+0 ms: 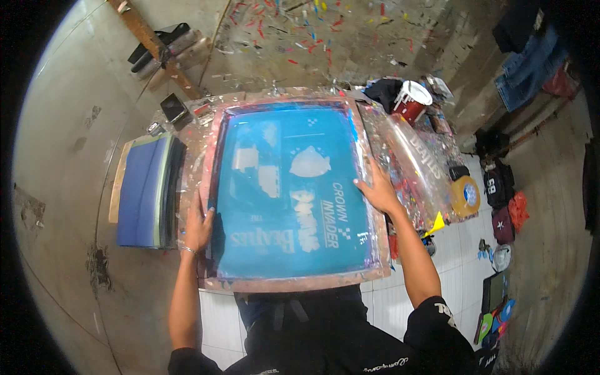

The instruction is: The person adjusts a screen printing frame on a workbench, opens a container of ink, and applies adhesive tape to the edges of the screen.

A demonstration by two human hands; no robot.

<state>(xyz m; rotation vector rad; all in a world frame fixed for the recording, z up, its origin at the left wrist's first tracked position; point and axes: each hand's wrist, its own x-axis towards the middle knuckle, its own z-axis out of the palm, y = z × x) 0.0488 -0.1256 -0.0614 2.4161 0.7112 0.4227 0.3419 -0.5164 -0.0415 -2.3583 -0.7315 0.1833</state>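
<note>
A large screen printing frame [294, 285], with a wooden border and a blue mesh [262, 212] carrying pale stencilled shapes and lettering, lies before me on a paint-stained table. My left hand [199, 226] grips its left side, the thumb on the inner edge. On the opposite side, slightly farther from me, my right hand [380, 190] grips the border with its thumb over the rim. The outer fingers of both hands are partly hidden. Whatever lies beneath the mesh cannot be made out.
Left of the frame sits a stack of blue and dark sheets [145, 194], with a dark box-like thing [175, 109] beyond it. To the right are a clear plastic sheet [420, 159], a red paint-smeared can [412, 103] and a roll of yellowish tape [465, 195]. Bags [498, 185] line the right wall.
</note>
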